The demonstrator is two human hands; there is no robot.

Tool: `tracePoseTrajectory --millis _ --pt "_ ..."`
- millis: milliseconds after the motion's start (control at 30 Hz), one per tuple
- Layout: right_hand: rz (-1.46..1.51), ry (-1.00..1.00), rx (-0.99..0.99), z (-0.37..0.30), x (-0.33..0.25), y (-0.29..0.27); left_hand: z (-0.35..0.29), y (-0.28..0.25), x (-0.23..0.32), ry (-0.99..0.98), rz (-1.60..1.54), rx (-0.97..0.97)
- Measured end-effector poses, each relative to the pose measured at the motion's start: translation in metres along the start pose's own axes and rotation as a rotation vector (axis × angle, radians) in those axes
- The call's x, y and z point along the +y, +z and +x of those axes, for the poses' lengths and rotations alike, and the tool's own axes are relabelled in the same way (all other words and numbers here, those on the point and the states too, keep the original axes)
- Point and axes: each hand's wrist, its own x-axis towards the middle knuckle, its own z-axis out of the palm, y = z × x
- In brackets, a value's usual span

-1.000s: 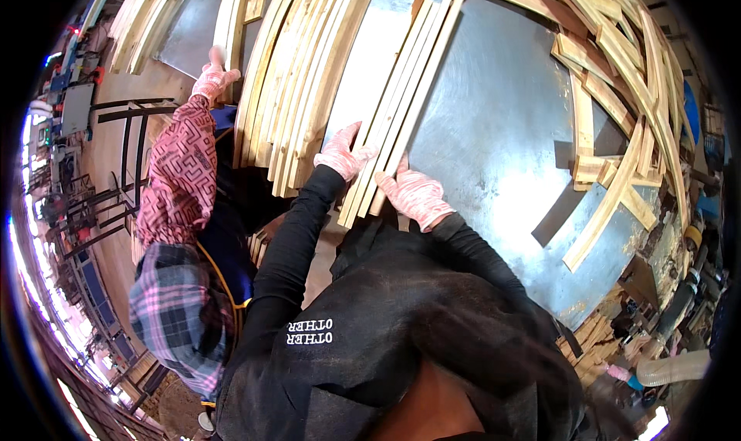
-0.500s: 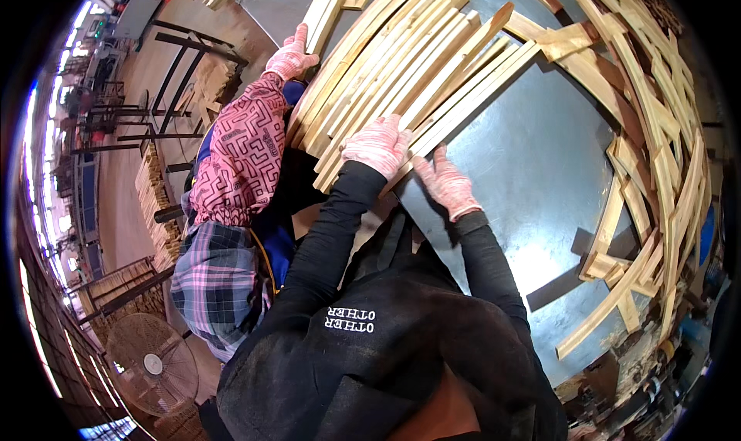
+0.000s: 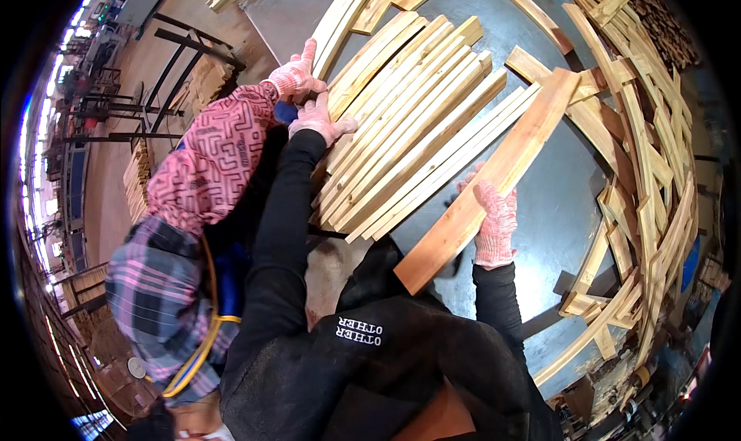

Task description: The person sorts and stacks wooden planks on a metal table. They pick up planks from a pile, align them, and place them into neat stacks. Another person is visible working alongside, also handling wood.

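Observation:
A row of long pale wooden slats [image 3: 401, 124] lies side by side on a grey metal table [image 3: 540, 209]. My left hand [image 3: 316, 120], in a pink knit glove, presses flat on the near-left end of the row. My right hand [image 3: 494, 221], also gloved, grips a wider wooden board [image 3: 486, 182] that lies along the right side of the row, its near end sticking out past the table edge. A co-worker's gloved hand [image 3: 297, 74] rests on the slats just beyond my left hand.
The co-worker in a pink patterned sleeve [image 3: 208, 163] and plaid shirt stands close on my left. Loose slats and offcuts [image 3: 648, 171] pile along the table's right side and far edge. Metal racks [image 3: 162, 78] and stacked wood stand on the floor at left.
My right hand has left the slat row and taken hold of a wider board at its right side. My left hand slid toward the left end of the row. The view shifted.

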Motion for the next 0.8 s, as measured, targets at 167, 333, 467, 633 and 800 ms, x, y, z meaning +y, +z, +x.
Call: tracePoseTrajectory --millis 167,333,467,633,800 --pt "-0.128 0.185 0.010 0.008 -0.001 0.009 0.034 0.000 -0.052 0.252 0.016 -0.117" --pt "-0.099 0.209 -0.115 0.039 0.007 0.037 0.046 -0.013 -0.045 0.175 0.082 -0.184" --pt "-0.412 0.111 -0.117 0.060 0.025 0.098 0.073 -0.017 -0.059 0.203 -0.102 -0.121" --pt "-0.994 0.416 -0.329 0.112 0.083 0.187 0.098 -0.021 -0.092 0.253 -0.296 -0.111" --pt "-1.429 -0.022 -0.843 0.163 0.183 0.210 0.115 0.006 -0.108 0.418 -0.539 -0.163"
